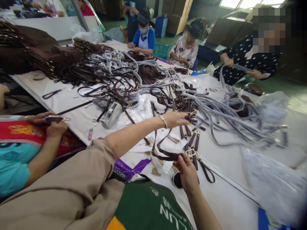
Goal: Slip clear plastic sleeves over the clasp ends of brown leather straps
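My right hand pinches the end of a dark brown strap beside its gold metal buckle. The strap loops away to the left and up toward the pile. My left hand is stretched over the table with its fingers extended, and I see nothing held in it. Beside its fingertips lie short dark straps with gold clasps, bunched together. More short brown straps with gold clips lie between my two hands, and a looped one lies to the right of my right hand.
Straps wrapped in grey plastic sprawl to the right. A grey tape dispenser stands left, near pink snips. Brown bags are stacked at the far left. Plastic bags lie right. A co-worker's hands work close at left; several people sit or stand beyond.
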A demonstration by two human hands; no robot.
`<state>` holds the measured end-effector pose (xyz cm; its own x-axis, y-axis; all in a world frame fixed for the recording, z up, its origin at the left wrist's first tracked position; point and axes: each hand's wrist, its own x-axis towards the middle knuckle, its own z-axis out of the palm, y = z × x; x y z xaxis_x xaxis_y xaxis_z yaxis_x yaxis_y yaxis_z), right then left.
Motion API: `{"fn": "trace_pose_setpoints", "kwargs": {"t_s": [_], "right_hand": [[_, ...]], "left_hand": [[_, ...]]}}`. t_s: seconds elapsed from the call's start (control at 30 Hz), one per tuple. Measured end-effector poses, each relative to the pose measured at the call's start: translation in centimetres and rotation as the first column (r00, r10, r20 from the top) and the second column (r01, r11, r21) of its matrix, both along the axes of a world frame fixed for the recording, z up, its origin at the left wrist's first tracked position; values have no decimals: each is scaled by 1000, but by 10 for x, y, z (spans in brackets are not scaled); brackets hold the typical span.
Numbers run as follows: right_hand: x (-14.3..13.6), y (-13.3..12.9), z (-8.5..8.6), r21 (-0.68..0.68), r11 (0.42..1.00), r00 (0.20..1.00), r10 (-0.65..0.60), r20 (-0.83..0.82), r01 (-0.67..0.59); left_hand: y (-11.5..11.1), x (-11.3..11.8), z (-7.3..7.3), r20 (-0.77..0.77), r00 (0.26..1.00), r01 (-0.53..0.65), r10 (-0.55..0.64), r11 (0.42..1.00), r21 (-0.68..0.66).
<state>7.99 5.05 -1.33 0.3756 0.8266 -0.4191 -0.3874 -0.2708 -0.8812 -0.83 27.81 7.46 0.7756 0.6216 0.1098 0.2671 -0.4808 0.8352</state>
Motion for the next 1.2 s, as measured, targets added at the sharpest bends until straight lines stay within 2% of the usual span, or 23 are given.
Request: {"fn": "trace_pose_setpoints", "kwargs": {"t_s": [0.03,0.07,0.1,0.13,0.17,0.2,0.23,0.3,0.37,0.47,0.6,0.7,0.8,0.97,1.07,1.2], "right_hand": [[4,1,-4,-1,1000,999,-30,-10,30],[9,3,-8,-4,999,999,-47,-18,47],[16,3,-13,-12,999,999,-42,-19,42],[24,2,-19,-32,999,1000,-9,4,9],[32,0,-27,-85,994,994,69,81,-62],[41,-5,-35,-180,972,964,183,194,-148],[48,-11,-45,-301,928,899,312,307,-219],[59,-28,-64,-543,800,692,544,475,-256],[62,-45,-81,-681,699,502,679,535,-218],[60,-63,-99,-763,614,303,780,547,-203],[60,-65,-103,-807,550,192,834,517,-215],[70,-46,-98,-812,547,180,836,518,-203],[84,-7,-99,-779,604,201,794,573,-165],[105,60,-120,-738,673,283,718,636,-48],[111,76,-137,-730,683,349,682,643,10],[115,81,-156,-715,698,414,639,648,42]], "left_hand": [[-19,0,-17,-22,991,132,-134,989,-69],[-40,-3,-38,-36,959,271,-280,948,-166],[-60,-10,-60,-4,884,436,-467,827,-355],[-78,-20,-81,38,846,475,-532,717,-510],[-93,-31,-101,60,848,446,-527,647,-619],[-105,-44,-118,50,886,368,-461,634,-680],[-113,-57,-131,13,934,260,-358,654,-710],[-119,-80,-149,-82,988,32,-132,686,-727],[-117,-101,-155,-154,987,-150,54,670,-727],[-113,-126,-148,-186,955,-293,232,628,-721],[-124,-148,-134,-151,931,-331,333,596,-732],[-138,-151,-134,-144,915,-350,377,563,-749],[-150,-141,-140,-150,894,-375,423,521,-766],[-150,-119,-143,-130,874,-376,469,480,-792],[-143,-116,-145,-148,851,-415,504,472,-778],[-136,-117,-155,-170,829,-448,532,451,-772]]}}
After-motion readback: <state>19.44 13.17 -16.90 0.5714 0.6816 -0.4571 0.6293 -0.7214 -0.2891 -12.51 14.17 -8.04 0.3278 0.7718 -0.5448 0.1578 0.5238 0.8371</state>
